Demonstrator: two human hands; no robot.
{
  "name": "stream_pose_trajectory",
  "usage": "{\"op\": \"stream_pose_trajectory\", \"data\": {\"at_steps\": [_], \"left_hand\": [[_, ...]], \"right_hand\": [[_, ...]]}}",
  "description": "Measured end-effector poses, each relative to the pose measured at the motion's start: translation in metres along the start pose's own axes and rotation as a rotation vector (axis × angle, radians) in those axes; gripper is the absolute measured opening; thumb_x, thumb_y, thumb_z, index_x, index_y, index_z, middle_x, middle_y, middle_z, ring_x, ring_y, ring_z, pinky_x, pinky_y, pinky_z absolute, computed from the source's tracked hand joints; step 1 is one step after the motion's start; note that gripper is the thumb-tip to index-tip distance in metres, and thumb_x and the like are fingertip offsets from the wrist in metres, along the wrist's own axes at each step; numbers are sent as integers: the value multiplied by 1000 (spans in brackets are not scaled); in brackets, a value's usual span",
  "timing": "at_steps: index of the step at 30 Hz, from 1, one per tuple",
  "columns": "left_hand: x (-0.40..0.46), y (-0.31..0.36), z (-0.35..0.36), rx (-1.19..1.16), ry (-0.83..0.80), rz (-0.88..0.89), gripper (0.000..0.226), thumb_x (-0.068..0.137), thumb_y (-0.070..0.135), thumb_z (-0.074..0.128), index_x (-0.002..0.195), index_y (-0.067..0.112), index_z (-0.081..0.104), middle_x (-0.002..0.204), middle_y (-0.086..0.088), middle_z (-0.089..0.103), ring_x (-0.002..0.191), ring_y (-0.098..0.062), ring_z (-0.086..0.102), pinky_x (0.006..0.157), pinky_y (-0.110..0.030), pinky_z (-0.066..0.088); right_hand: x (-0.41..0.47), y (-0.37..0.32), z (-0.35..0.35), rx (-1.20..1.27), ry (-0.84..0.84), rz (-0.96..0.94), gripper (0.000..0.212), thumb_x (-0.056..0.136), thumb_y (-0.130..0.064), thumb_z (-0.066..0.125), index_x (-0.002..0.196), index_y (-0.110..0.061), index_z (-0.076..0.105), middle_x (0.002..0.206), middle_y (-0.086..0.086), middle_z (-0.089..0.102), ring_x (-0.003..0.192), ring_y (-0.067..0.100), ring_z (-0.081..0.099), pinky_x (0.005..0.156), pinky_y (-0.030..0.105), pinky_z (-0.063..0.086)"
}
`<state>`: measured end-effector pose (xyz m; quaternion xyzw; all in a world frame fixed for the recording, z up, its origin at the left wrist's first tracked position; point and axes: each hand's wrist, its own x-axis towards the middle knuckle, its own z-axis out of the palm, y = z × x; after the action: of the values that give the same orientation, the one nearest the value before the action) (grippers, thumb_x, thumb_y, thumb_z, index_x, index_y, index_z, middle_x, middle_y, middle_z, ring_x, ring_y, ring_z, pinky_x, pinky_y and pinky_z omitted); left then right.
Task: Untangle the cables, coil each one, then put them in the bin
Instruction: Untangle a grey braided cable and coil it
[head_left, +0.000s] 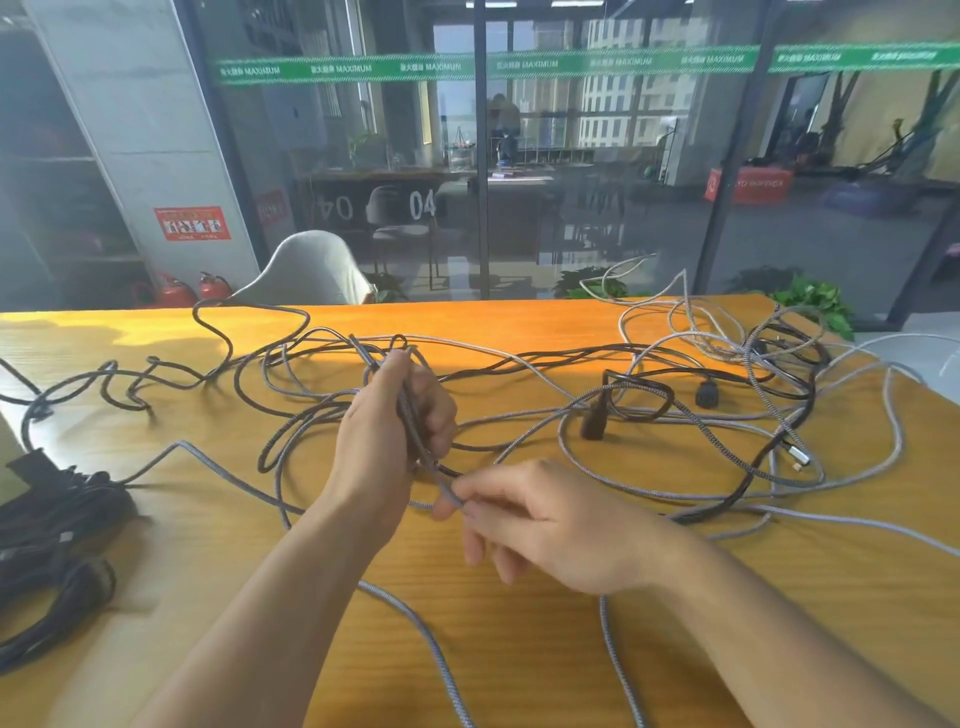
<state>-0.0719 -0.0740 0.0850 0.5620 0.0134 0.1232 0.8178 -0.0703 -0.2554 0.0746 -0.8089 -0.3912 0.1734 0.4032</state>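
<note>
Several grey braided and black cables lie tangled across the wooden table (519, 649). My left hand (400, 415) is raised above the table's middle and grips a bundle of grey braided cable (410, 421) folded into strands. My right hand (540, 525), just below and to the right, pinches the lower end of that same cable between thumb and forefinger. A denser knot of grey and black cables (769, 364) sits at the far right, with a black plug (705, 396) and a silver connector (797, 457) among them. No bin is recognisable in view.
A heap of black cables (57, 530) lies at the table's left edge. A white chair (311, 270) stands behind the table, before a glass wall. Green plants (815, 301) rise past the far right corner. Loose grey cable runs off the near edge.
</note>
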Motion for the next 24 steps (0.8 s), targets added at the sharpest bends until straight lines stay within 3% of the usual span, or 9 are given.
{"op": "stream_pose_trajectory", "data": {"at_steps": [4,7,10,13,17,20,24], "left_hand": [[-7,8,3,-170,-183,-150,38,109,41,39,80,17,42,64,-3,33,50,-20,33,50,-27,33],[-11,13,4,-149,-345,-203,38,109,40,35,78,20,41,58,3,27,44,-14,24,49,-29,20],[-13,14,3,-110,-477,-248,37,105,39,37,72,21,42,51,8,23,40,-8,18,47,-29,12],[-14,14,0,-56,-598,-274,38,105,38,39,72,21,43,51,9,25,41,-7,21,44,-26,16],[-14,17,-3,46,-678,-280,37,102,41,40,71,21,45,53,7,25,44,-9,20,45,-25,19],[-15,17,-2,200,-675,-247,37,100,42,40,71,21,46,55,4,24,47,-12,19,47,-25,20],[-18,11,3,374,-699,-188,36,102,41,38,73,21,45,58,0,24,51,-16,19,49,-24,23]], "right_hand": [[4,5,6,120,-100,38,27,113,-23,43,116,-12,67,85,-1,66,68,17,58,69,36,52],[7,16,2,33,-143,86,39,112,-40,44,98,-15,70,75,-3,62,62,17,56,66,40,49],[9,26,-8,-132,-50,147,51,101,-61,53,81,-17,68,65,5,54,58,16,49,60,39,44],[5,32,-30,-279,54,178,53,91,-64,66,73,-15,62,61,-5,48,56,8,40,56,23,33],[-11,44,-63,-375,95,252,39,89,-66,67,81,-28,67,74,-8,62,66,5,52,67,30,44],[-23,55,-86,-413,235,299,25,90,-61,70,84,-36,73,80,-9,70,75,10,63,77,40,55],[-23,56,-91,-555,608,252,40,81,-70,71,74,-31,68,54,-8,57,55,7,53,59,30,45]]}}
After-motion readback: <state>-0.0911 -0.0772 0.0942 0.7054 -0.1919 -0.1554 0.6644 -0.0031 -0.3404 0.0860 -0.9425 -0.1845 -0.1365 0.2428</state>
